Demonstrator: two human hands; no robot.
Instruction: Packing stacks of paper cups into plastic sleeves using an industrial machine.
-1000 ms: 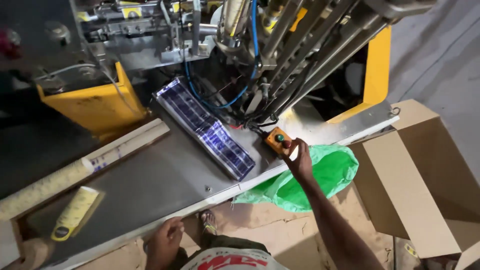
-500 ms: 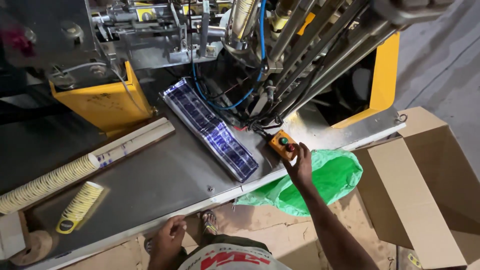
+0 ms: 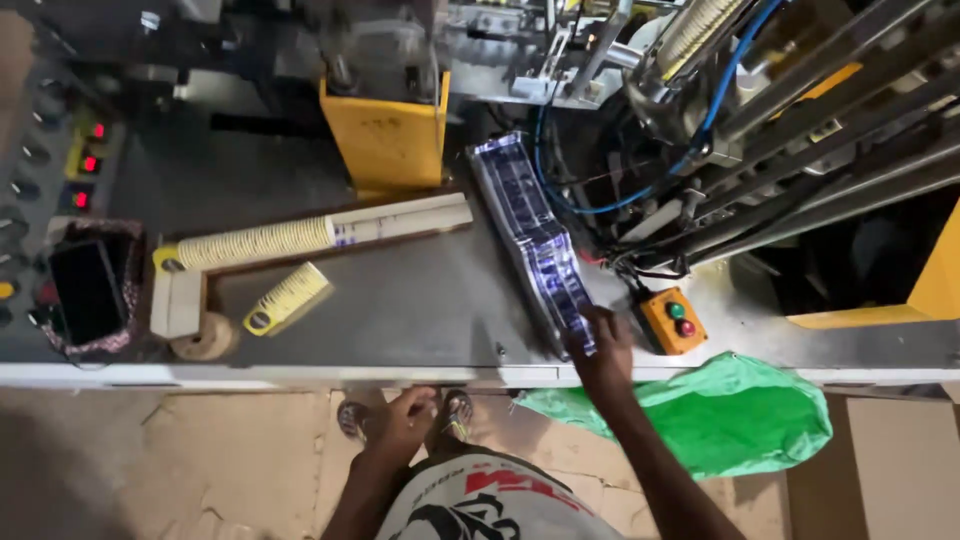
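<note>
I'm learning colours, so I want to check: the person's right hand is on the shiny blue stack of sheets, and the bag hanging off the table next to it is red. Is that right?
Not quite. The bag is green, not red, as the head view shows. The rest holds: the right hand rests on the near end of the shiny blue stack.

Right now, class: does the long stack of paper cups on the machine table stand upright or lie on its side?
On its side. The long stack of paper cups lies flat along the grey table, its length running left to right.

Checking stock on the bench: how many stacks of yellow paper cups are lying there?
2. A long stack lies in the pale tray behind; a short stack lies loose in front of it. More may be hidden inside the machine.
</note>
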